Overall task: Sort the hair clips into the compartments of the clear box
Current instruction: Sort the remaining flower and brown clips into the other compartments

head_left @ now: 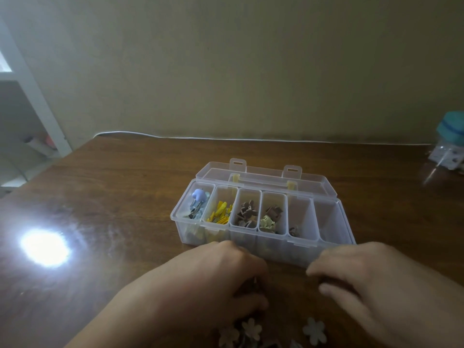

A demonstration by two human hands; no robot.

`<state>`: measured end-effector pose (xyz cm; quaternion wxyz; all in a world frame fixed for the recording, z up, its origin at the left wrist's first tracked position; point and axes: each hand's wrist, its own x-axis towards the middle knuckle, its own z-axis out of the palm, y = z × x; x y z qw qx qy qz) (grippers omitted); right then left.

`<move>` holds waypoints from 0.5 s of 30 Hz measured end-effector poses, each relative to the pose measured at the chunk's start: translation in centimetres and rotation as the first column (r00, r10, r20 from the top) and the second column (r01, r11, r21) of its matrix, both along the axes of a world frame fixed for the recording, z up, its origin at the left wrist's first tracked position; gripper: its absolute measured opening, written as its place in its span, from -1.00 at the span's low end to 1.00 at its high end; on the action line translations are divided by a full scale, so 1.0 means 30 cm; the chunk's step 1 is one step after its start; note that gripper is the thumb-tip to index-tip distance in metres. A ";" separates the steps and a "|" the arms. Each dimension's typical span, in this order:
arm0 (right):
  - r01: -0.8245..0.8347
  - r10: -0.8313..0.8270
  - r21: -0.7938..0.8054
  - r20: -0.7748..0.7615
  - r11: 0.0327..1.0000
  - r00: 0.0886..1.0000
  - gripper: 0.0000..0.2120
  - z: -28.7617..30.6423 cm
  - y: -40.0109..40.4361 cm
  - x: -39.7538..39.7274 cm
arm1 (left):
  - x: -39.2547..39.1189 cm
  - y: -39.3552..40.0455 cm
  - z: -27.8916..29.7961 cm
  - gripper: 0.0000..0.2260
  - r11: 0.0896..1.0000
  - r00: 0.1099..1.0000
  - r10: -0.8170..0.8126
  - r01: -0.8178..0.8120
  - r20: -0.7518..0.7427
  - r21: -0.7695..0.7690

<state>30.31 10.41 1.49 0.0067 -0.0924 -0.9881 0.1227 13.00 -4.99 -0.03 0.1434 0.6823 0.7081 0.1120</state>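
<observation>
The clear box [326, 243] stands open on the brown table, its lid folded back. From left, its compartments hold blue clips [198, 200], yellow clips [219, 212], brown clips [247, 212], brown and cream clips [271, 217] and one small dark clip [293, 231]; the far-right one looks empty. My left hand [213, 275] hovers in front of the box with fingers curled down over something dark I cannot make out. My right hand [364, 277] is beside it, fingers bent loosely, nothing seen in it. Pale flower-shaped clips [313, 331] lie loose near the bottom edge.
A white cable [226, 139] runs along the table's far edge by the wall. A clear jar with a teal lid [449, 144] stands at far right. A bright glare spot [45, 247] lies on the table at left. A white shelf [32, 109] stands beyond the left corner.
</observation>
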 end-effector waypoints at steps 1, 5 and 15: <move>0.022 -0.025 0.037 0.071 0.999 0.997 -0.67 0.002 0.003 0.004 | 0.000 0.000 -0.001 -0.83 1.000 1.000 -0.002 0.002 -0.009 0.000; -0.118 0.093 0.097 0.226 0.988 0.970 -0.72 0.001 -0.024 0.009 | 0.000 0.000 0.003 -0.78 1.000 1.000 -0.002 0.002 -0.014 -0.014; 0.090 -0.078 -0.004 -0.532 0.996 0.843 -0.81 0.031 0.008 -0.003 | 0.013 0.000 0.012 -0.86 0.998 0.996 -0.046 0.049 -0.077 0.030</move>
